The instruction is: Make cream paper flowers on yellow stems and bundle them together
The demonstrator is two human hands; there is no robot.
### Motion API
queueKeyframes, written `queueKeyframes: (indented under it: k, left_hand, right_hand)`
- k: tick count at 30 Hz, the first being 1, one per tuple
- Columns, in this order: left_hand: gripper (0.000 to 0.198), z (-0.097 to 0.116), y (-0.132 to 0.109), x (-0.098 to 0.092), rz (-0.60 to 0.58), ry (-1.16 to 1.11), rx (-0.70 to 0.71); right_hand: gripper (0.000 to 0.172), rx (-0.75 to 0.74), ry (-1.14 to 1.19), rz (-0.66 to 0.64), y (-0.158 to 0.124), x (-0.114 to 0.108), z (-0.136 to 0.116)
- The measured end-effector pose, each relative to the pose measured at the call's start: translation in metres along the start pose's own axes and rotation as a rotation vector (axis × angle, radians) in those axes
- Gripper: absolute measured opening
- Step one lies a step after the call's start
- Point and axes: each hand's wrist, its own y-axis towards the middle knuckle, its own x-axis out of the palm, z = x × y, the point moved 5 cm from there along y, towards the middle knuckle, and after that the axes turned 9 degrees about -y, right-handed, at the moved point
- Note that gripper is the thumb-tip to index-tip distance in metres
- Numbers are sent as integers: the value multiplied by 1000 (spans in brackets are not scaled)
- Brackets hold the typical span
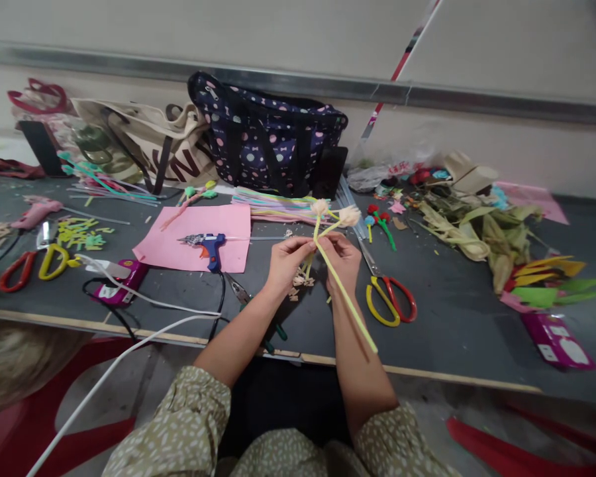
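Note:
Both hands meet over the middle of the dark table. My left hand (292,264) pinches the yellow-green fuzzy stem (346,291) near its fork, fingers closed. My right hand (342,258) grips the same stem just beside it. Two pale, fluffy flower heads (349,215) top the branches above my fingers, and the long end of the stem slants down over my right forearm. Small beige pieces (302,281) lie beneath the hands. Red-and-yellow scissors (391,298) rest to the right of my right hand.
A blue glue gun (211,250) lies on pink paper (153,242) at left, its cord trailing forward. Pliers (241,290) sit by my left wrist. Behind stands a patterned bag (273,142). Dried husks (491,232) are heaped at right. A white cable (124,354) crosses the front left.

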Motion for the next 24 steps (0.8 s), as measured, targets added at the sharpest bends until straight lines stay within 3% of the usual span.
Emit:
queueKeyframes:
  k: [6, 15, 24]
  left_hand:
    - [16, 4, 2, -2, -3, 3, 72]
    - [13, 4, 3, -3, 9, -52, 100]
    - [10, 9, 3, -4, 16, -51, 163]
  right_hand:
    - [18, -47, -112, 50, 1, -7, 0]
    - [17, -63, -189, -39, -1, -4, -3]
    - [12, -198, -356, -101, -6, 1, -12]
